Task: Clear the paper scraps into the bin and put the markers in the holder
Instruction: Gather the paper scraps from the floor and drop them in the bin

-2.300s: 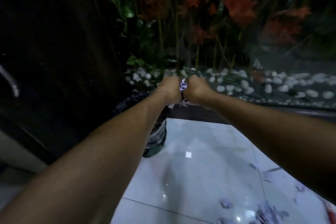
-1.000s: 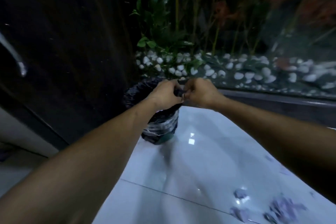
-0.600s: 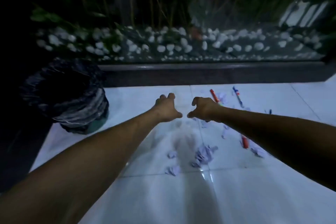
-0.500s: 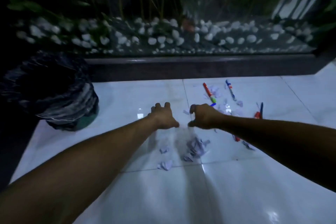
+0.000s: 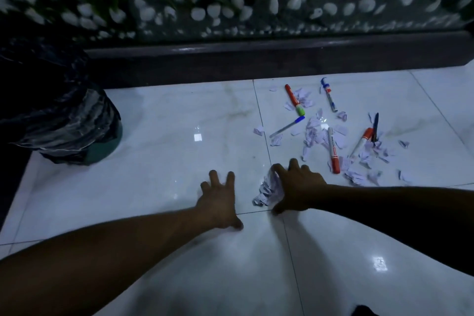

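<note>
Down on the glossy white floor point(image 5: 159, 151), the right hand point(image 5: 298, 191) has its fingers spread and curved over a small heap of paper scraps point(image 5: 268, 191), the grip loose and not closed on them, fingertips touching the heap's right side. Just to its left, the left hand point(image 5: 218, 200) lies flat on the tile with its fingers splayed apart, holding nothing (the heap sits between the two hands).

Beyond the right hand, more torn scraps point(image 5: 314, 133) lie scattered among the markers and pens: a red marker with a green cap point(image 5: 294, 99), a slim pen with a blue cap point(image 5: 287, 126), another pen with blue ends point(image 5: 328, 95), a white marker with a red cap point(image 5: 333, 150), an orange-capped marker point(image 5: 361, 141) and a dark pen point(image 5: 375, 127) just beside it.

Well off to the left stands the bin point(image 5: 64, 120), lined with a crumpled black bag. A dark kerb point(image 5: 256, 59) edges the floor, with white pebbles point(image 5: 230, 5) behind it.
</note>
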A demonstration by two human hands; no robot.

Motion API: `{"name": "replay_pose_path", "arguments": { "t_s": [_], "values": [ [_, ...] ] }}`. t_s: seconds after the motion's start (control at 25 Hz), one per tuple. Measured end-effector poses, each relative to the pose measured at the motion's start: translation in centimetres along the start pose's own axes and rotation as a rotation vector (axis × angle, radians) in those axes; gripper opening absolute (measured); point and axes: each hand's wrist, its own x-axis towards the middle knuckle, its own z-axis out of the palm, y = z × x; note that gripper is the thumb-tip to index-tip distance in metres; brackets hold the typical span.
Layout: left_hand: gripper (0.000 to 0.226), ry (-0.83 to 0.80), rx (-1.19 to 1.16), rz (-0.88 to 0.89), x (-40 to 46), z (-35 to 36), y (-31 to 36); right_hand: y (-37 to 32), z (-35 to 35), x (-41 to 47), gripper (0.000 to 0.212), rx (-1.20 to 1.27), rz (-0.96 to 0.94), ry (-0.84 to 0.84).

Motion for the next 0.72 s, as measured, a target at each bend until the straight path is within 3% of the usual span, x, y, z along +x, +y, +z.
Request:
{"name": "replay_pose_path", "arguments": {
  "t_s": [0.12,0.28,0.48,0.72],
  "values": [
    [0.117,0.015,-0.007,0.133,0.5,0.4,1.7,-0.8,1.8,0.1,0.098,0.173,-0.016,0.012],
    [0.072,0.098,-0.149,0.258,2.9,-1.0,3.0,-2.3,1.9,1.1,0.081,0.359,-0.057,0.066],
    [0.032,0.106,-0.263,0.233,3.6,-2.3,3.2,-2.5,1.3,2.5,0.054,0.473,-0.117,0.05],
    [0.009,0.131,-0.351,0.208,2.3,-6.3,2.3,-3.6,-3.6,2.7,0.038,0.55,-0.183,0.033]
  ]
}}
